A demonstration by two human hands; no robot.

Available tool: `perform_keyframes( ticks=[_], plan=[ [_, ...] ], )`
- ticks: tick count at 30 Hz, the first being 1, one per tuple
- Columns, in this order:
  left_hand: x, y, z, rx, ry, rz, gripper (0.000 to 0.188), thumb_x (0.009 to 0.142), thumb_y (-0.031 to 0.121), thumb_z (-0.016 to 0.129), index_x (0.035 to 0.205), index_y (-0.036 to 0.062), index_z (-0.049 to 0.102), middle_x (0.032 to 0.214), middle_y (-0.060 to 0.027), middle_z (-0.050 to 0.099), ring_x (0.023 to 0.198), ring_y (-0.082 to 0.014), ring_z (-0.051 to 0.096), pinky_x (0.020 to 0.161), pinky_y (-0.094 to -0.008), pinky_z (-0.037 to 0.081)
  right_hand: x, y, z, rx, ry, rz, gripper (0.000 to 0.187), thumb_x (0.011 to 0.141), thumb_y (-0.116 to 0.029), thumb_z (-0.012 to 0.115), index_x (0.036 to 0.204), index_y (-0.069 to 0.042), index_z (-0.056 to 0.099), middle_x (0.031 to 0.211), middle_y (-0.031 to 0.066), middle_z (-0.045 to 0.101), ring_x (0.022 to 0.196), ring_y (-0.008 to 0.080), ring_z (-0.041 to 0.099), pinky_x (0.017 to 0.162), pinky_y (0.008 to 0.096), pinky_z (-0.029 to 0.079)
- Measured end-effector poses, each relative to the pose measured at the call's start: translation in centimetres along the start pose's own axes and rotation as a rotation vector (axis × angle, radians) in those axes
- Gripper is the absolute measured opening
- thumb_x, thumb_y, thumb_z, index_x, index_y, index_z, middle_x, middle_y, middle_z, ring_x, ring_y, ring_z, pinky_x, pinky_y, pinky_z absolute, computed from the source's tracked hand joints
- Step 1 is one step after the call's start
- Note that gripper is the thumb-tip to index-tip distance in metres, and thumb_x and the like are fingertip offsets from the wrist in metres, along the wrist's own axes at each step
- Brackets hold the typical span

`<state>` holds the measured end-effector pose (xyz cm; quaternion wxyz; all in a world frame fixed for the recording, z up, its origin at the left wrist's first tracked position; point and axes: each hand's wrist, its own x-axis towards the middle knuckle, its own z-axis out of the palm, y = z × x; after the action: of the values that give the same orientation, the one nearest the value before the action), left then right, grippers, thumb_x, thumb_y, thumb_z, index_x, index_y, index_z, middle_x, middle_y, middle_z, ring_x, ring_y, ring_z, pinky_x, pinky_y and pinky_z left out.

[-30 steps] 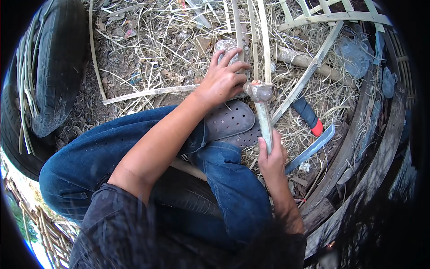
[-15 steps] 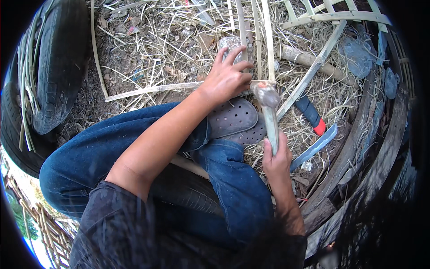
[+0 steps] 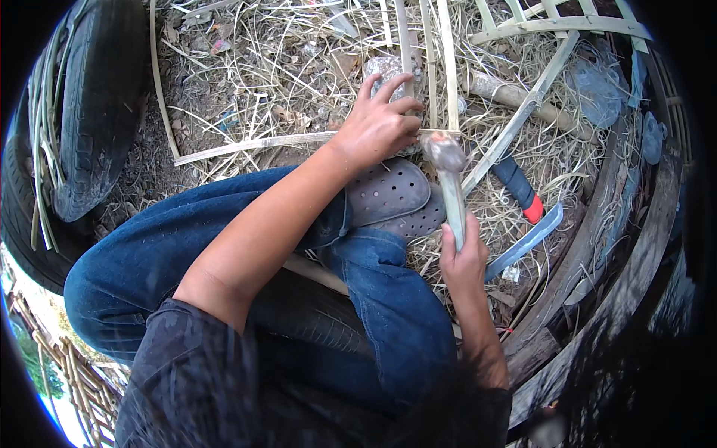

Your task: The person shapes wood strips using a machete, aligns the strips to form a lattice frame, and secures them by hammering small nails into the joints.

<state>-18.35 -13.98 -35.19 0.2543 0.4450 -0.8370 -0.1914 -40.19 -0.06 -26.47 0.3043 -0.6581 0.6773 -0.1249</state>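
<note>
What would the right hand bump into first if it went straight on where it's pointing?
The right hand grips a hammer, so that leads. Just beyond its head, the crosswise bamboo strip looks first in line; depth is unclear, so the hammer might pass over it.

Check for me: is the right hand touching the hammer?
Touching. The head view, the only one, shows the right hand closed around the lower handle of the hammer, thumb lying along it.
</note>
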Motion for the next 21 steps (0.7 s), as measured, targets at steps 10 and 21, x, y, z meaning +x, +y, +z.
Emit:
perform_keyframes(
  ticks=[10, 21],
  plan=[
    [-0.1, -0.2, 0.4, -0.024, 0.039, 0.006, 0.015, 0.072, 0.024, 0.077, 0.077, 0.0141, 0.067, 0.116, 0.0024, 0.063, 0.136, -0.0292, 0.038, 0.11, -0.056, 0.026, -0.7, 0.8, -0.3, 0.089, 0.095, -0.097, 0.038, 0.092, -0.015, 0.061, 0.121, 0.005, 0.049, 0.077, 0.0221, 0.063, 0.067, 0.0353, 0.068, 0.058, 0.0402, 0.052],
    [-0.1, 1.1, -2.1, 0.042, -0.044, -0.222, 0.049, 0.062, 0.04, 0.083, 0.099, 0.0151, 0.061, 0.116, -0.003, 0.059, 0.12, -0.0259, 0.05, 0.106, -0.0496, 0.031, -0.4, 0.2, -1.2, 0.15, 0.127, -0.026, 0.034, 0.094, -0.018, 0.059, 0.12, 0.003, 0.05, 0.076, 0.0201, 0.063, 0.067, 0.0353, 0.067, 0.059, 0.0412, 0.051]
  ],
)
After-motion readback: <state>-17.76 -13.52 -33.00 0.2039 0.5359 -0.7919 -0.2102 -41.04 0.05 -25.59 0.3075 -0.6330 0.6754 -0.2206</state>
